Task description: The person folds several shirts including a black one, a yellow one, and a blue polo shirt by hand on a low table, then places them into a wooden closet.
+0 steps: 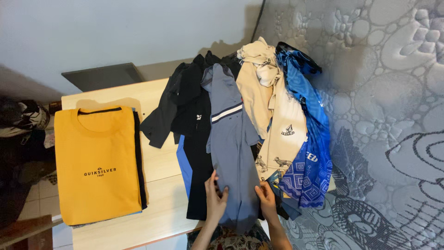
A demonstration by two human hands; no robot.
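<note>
Grey shirt (230,139), right of yellow shirt (97,162) | soft, light, floppy | left hand (215,199), right hand (267,198) grip: both pinching hem edges

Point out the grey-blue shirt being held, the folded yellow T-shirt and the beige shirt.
grey-blue shirt (231,139), head view, mid body below the stripe.
folded yellow T-shirt (95,153), head view, chest area.
beige shirt (284,115), head view, middle panel.

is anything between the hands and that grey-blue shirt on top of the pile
Nothing visible. The left hand and right hand both rest directly on the lower part of the grey-blue shirt, which lies on top of the black shirt and the other clothes.
</note>
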